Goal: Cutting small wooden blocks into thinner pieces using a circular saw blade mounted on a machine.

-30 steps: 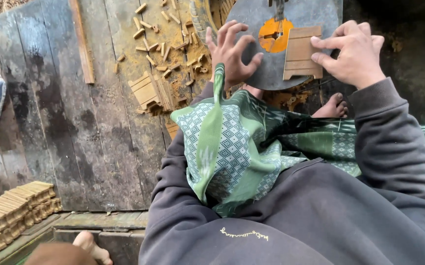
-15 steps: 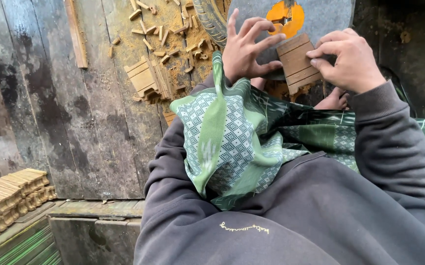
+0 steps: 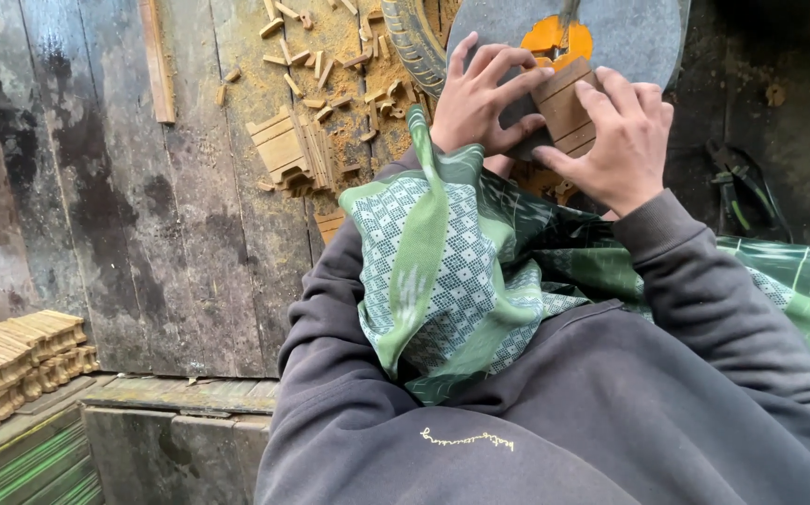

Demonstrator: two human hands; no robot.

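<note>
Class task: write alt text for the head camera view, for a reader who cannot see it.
Two bare hands, left hand and right hand, press a small slatted wooden piece against a grey disc with an orange centre. Wood offcuts litter the plank floor; stacked wooden blocks sit at lower left.

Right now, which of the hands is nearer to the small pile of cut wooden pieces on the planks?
Left. The left hand is beside the pile of wooden pieces; the right hand is farther away, beyond the left hand.

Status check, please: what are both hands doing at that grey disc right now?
Left hand and right hand both pressing wood slats against grey disc. Fingers spread, close to disc. Green cloth bunched just below the wrists.
</note>
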